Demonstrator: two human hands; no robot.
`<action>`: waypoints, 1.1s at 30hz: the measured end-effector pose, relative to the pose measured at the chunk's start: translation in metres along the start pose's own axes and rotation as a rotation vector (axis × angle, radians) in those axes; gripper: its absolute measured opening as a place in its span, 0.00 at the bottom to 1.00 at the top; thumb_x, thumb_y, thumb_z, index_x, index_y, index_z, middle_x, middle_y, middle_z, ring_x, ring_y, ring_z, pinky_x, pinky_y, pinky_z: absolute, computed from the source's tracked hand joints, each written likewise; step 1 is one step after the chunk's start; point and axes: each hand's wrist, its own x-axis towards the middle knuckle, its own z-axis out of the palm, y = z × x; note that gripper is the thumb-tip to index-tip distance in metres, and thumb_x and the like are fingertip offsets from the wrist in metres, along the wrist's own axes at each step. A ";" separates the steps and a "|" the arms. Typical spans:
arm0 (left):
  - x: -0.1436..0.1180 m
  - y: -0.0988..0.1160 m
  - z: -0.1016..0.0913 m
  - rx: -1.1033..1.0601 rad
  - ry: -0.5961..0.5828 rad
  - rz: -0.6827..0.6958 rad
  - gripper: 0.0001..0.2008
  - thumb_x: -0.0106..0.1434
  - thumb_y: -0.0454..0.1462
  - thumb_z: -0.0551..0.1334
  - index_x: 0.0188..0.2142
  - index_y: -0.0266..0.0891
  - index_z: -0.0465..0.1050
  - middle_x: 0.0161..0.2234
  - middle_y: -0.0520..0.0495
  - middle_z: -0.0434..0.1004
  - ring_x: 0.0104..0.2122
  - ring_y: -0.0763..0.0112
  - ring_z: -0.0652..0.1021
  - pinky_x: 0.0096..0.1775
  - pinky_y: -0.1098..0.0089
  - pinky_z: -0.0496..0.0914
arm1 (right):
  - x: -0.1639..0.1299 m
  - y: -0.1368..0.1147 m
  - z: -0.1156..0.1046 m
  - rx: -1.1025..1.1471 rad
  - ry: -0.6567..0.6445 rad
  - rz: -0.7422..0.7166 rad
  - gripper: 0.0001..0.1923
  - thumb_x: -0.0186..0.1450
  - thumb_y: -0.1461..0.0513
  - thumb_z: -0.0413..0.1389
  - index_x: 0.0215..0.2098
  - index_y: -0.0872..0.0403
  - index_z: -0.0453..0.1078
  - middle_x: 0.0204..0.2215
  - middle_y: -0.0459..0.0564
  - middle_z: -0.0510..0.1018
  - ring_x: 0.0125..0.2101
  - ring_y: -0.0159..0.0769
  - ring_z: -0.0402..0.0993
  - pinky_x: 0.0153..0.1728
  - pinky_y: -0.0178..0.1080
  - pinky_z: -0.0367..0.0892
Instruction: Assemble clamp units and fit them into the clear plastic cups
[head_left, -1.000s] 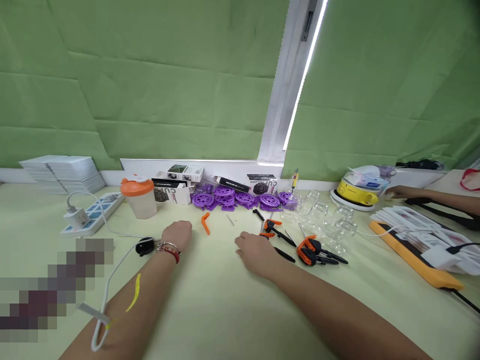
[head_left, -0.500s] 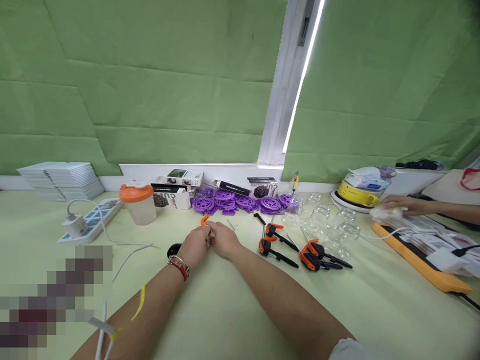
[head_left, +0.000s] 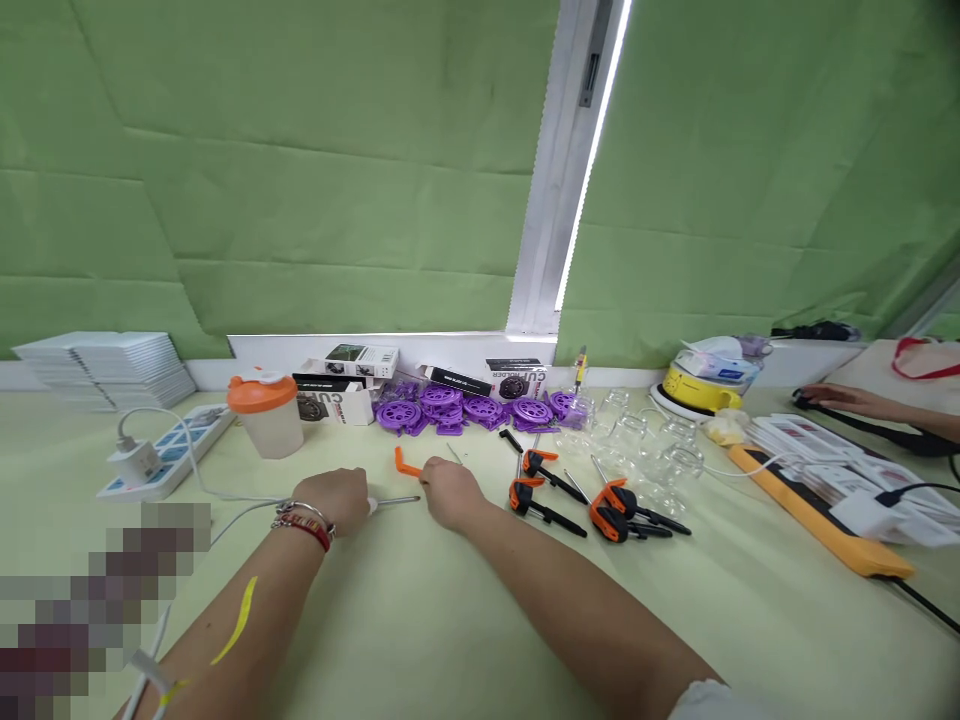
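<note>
A thin metal rod (head_left: 396, 499) is held low over the table (head_left: 465, 610) by the left hand (head_left: 339, 497), fingers curled shut around its near end so the shaft juts out to the right, close to level with the surface. The right hand (head_left: 450, 490) is set down just beside the rod's free tip, fingers bent and loosely closed; whether anything is pinched in it cannot be told. An orange angled piece (head_left: 406, 464) is seen lying just beyond the two hands, apart from both.

Further right, orange-and-black clamps (head_left: 600, 500) are spread flat with handles fanned out, and clear glass jars (head_left: 652, 445) are bunched behind them. Purple spools (head_left: 465, 408) and small boxes (head_left: 352, 370) are pushed back against the wall ledge, with an orange-lidded cup (head_left: 264, 412) and a power strip (head_left: 161, 455) off to the left. A white cable (head_left: 225, 490) is trailed past the left wrist.

Open table is left in front of both forearms; the near edge is out of view. At the far right another person's hand (head_left: 832, 400) is rested by stacked cards (head_left: 825, 450) on an orange board (head_left: 817, 515).
</note>
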 end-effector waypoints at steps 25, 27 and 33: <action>-0.021 0.071 0.051 -1.027 0.089 0.049 0.12 0.48 0.37 0.62 0.28 0.42 0.57 0.18 0.60 0.60 0.18 0.77 0.65 0.20 0.76 0.59 | -0.107 0.029 -0.031 1.561 0.278 0.371 0.12 0.56 0.56 0.57 0.35 0.55 0.64 0.24 0.42 0.67 0.17 0.23 0.59 0.18 0.30 0.52; -0.025 0.073 0.049 -1.038 0.100 0.048 0.12 0.48 0.38 0.62 0.28 0.42 0.57 0.18 0.60 0.58 0.18 0.77 0.64 0.21 0.76 0.59 | -0.111 0.030 -0.033 1.573 0.261 0.377 0.12 0.57 0.56 0.57 0.35 0.55 0.64 0.24 0.42 0.67 0.17 0.23 0.59 0.17 0.31 0.52; -0.032 0.075 0.052 -1.011 0.142 0.091 0.13 0.49 0.42 0.61 0.29 0.43 0.56 0.20 0.60 0.55 0.18 0.77 0.61 0.19 0.76 0.58 | -0.114 0.031 -0.034 1.609 0.184 0.379 0.13 0.55 0.57 0.58 0.35 0.55 0.65 0.24 0.41 0.68 0.17 0.22 0.59 0.17 0.30 0.50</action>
